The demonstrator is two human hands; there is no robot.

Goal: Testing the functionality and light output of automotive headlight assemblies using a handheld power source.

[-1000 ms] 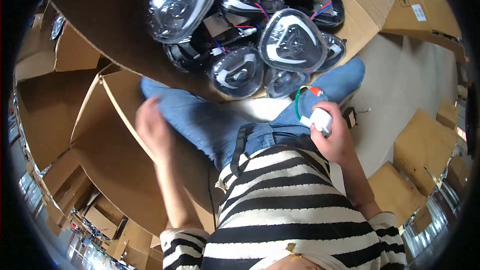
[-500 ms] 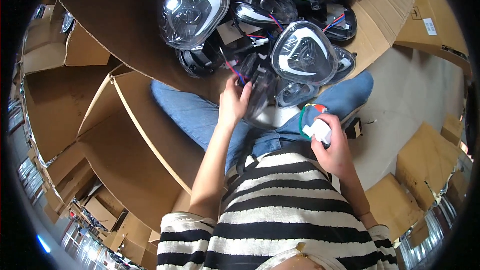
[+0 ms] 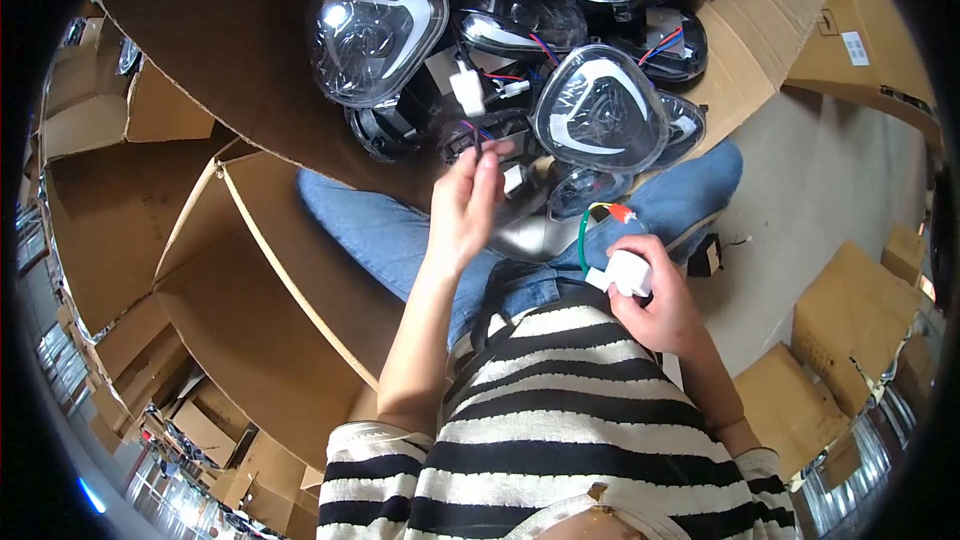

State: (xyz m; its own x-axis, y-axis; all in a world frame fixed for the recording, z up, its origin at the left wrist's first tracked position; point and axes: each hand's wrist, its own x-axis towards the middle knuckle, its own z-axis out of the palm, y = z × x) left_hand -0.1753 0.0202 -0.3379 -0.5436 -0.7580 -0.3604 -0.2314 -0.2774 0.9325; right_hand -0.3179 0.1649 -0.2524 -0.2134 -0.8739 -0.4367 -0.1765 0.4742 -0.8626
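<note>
My left hand (image 3: 465, 202) is closed in a pinch on a thin wire lead (image 3: 478, 136) with red and blue strands, in front of the pile of headlamps. Just beyond its fingertips is a white plug connector (image 3: 466, 90), slightly blurred; whether it belongs to the pinched lead I cannot tell. My right hand (image 3: 660, 300), above my lap, is wrapped round a small white block (image 3: 630, 272). From the block a green wire (image 3: 583, 240) curves up to a red-tipped connector (image 3: 622, 213). Nearest both hands lies a clear-faced headlamp (image 3: 603, 110) in plastic film.
A large cardboard box (image 3: 220, 50) holds several headlamps, including one at its left (image 3: 380, 35). Another open carton (image 3: 250, 310) stands to my left. Flattened cardboard (image 3: 790, 410) and a small dark box (image 3: 705, 255) lie on the grey floor to the right.
My left hand has risen slightly with the wire lead, and a white plug connector now shows beyond its fingers. My right hand has shifted a little left and down with the white block.
</note>
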